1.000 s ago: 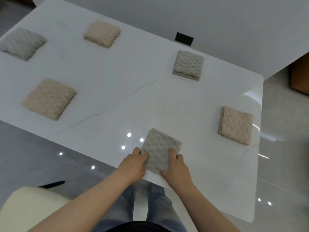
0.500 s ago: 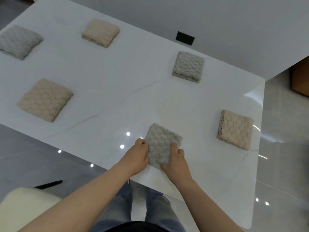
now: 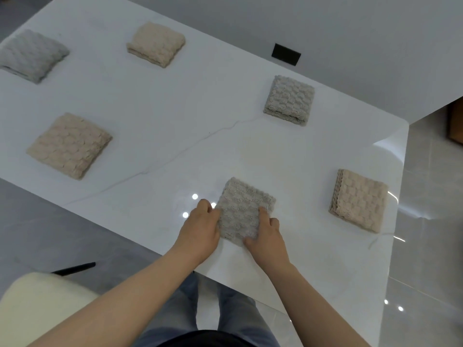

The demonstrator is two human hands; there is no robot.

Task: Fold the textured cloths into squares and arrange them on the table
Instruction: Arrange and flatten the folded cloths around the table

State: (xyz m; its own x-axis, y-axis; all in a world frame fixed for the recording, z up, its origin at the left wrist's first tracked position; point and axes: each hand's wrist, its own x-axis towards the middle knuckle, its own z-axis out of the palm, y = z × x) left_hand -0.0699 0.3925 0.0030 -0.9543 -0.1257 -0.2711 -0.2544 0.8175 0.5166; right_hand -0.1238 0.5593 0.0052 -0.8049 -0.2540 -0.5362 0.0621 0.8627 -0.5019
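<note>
A grey textured cloth (image 3: pixel 241 207), folded into a square, lies flat near the table's front edge. My left hand (image 3: pixel 201 227) grips its left edge and my right hand (image 3: pixel 266 236) presses on its right and near side. Other folded squares lie spread on the white table (image 3: pixel 155 126): a beige one (image 3: pixel 358 200) at the right, a grey one (image 3: pixel 289 100) behind it, a beige one (image 3: pixel 156 43) at the far middle, a light grey one (image 3: pixel 31 55) at the far left, and a beige one (image 3: pixel 70 145) at the left.
A cream chair cushion (image 3: pixel 32 311) with a black leg (image 3: pixel 75 268) stands at the lower left, below the table edge. A small black rectangle (image 3: pixel 286 54) sits on the wall behind the table. Glossy floor tiles lie to the right, with a wooden piece (image 3: pixel 456 123) at the frame edge.
Both hands have slid the grey folded cloth a little farther onto the table, away from the front edge. The other cloths lie as before.
</note>
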